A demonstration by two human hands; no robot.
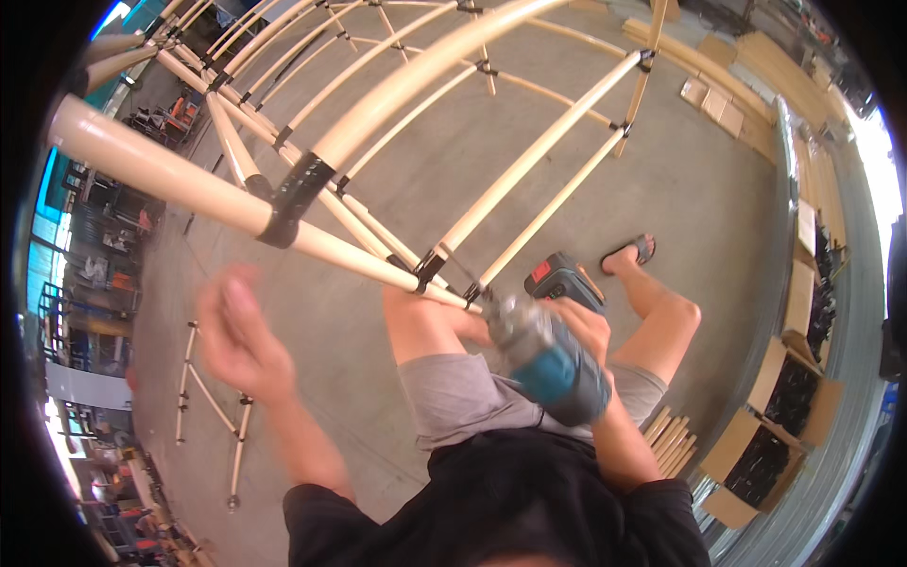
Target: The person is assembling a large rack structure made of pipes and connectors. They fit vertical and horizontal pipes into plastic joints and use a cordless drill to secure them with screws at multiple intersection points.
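**Cordless drill point(550, 364) in the right hand point(586, 331), bit beside a black pipe joint point(430, 268)**

The right hand was closed around the handle of the cordless drill, in front of the person's shorts point(472, 392). It was probably gripped so low and near to the body in order that the forearm could carry the weight. The thin bit pointed up and to the left, toward the pipe joint; because of blur, I cannot tell whether its tip touched it.

The left hand point(241, 331) was half open, its fingers loosely bent, and no object was visible in it. It stood apart from the tan pipe frame point(194, 184), perhaps to stay away from the bit.

The frame stretched from the left side to far in front, its tubes joined by black fittings. The knees were spread wide, which seemed to give room for the drill between them.

On the right, open cartons point(795, 389) held small black parts, and short tan pipes point(671, 440) lay in a bundle, perhaps placed there to be within easy reach. On the left, a small pipe assembly point(215, 404) was on the floor point(709, 227), well apart from the drill.
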